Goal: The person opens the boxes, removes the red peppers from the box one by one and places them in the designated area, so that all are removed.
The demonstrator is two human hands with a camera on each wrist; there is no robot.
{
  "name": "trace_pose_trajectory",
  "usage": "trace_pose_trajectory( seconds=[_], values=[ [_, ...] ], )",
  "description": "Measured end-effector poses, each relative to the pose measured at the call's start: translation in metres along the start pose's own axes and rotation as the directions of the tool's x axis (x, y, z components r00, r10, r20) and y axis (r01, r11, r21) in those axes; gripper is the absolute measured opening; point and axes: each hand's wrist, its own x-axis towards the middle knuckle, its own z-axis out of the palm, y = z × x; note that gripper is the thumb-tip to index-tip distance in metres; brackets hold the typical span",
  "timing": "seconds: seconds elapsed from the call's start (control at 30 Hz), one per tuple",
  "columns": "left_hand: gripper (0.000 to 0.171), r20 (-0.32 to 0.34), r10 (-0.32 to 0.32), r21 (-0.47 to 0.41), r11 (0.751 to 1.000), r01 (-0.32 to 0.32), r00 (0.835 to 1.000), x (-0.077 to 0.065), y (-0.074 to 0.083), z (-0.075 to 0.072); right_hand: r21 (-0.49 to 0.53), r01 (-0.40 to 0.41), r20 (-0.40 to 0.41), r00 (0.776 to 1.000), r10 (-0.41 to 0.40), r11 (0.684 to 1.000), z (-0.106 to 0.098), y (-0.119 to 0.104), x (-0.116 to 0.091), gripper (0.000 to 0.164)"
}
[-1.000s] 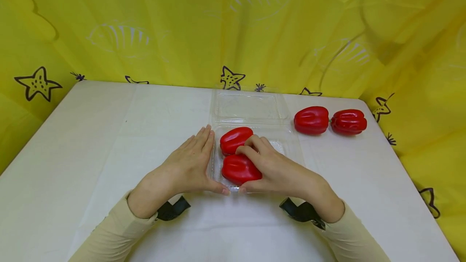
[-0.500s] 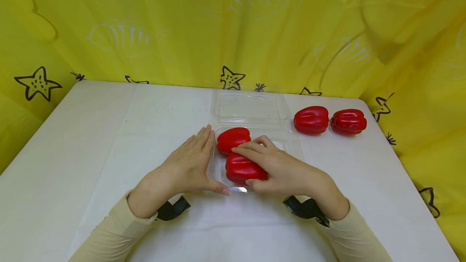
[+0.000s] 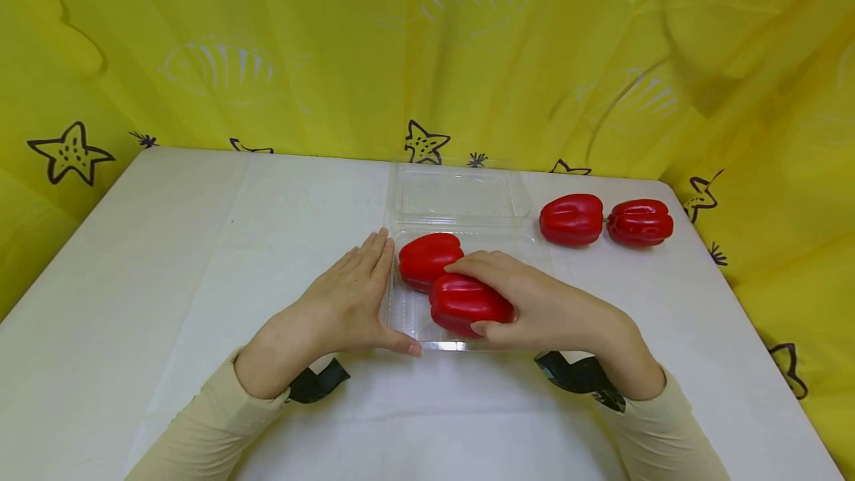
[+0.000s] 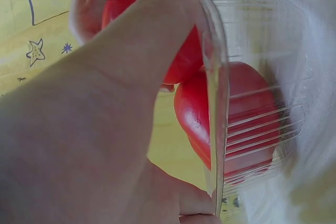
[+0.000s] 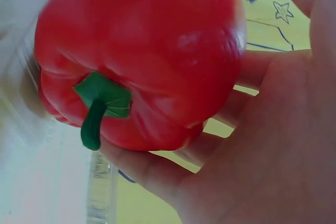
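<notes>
A red bell pepper (image 3: 467,305) with a green stem (image 5: 102,103) is gripped by my right hand (image 3: 531,303), thumb on the near side and fingers over the far side. It is over the front part of a transparent plastic clamshell container (image 3: 401,321). Behind and left of it, touching or nearly touching, a second bell pepper (image 3: 426,258) lies in the container's left half. My left hand (image 3: 347,303) rests against the container's left wall, fingers straight, thumb along the front edge. The left wrist view shows the second pepper through the ribbed wall (image 4: 252,145).
The container's lid (image 3: 461,195) lies folded back toward the yellow curtain (image 3: 334,58). Two more red bell peppers (image 3: 571,220) (image 3: 640,223) lie end to end on the white table (image 3: 167,280), right of the lid.
My right hand has moved the gripped pepper to the right, away from the container's left wall. The second pepper has shifted slightly. My left hand has stayed in place.
</notes>
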Motion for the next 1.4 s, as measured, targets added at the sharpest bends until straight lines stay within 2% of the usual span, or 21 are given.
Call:
trace_pose_trajectory(
  seconds=[0.33,0.53,0.8,1.2,1.4],
  values=[
    [0.135,-0.008,0.013,0.008,1.0,-0.013,1.0,0.001,0.0,0.0,-0.051,0.017,-0.085,0.996,-0.021,0.999,-0.01,0.004,-0.007,0.056],
    [0.137,0.001,0.008,0.007,1.0,-0.008,1.0,0.001,-0.001,0.001,-0.078,-0.045,-0.13,0.991,0.035,0.996,-0.017,0.008,-0.013,0.065],
    [0.136,-0.008,0.013,0.006,1.0,-0.013,1.0,0.001,0.0,0.001,-0.043,-0.127,-0.157,0.98,0.119,0.991,-0.027,0.013,-0.019,0.079],
    [0.137,0.005,-0.001,0.003,1.0,0.001,1.0,0.0,0.0,0.0,-0.12,-0.061,-0.179,0.983,0.038,0.991,-0.033,0.021,-0.028,0.056],
    [0.135,-0.003,0.011,0.005,1.0,-0.011,1.0,0.0,0.0,0.0,-0.121,-0.081,-0.207,0.977,0.054,0.989,-0.035,0.023,-0.029,0.051]
  ],
)
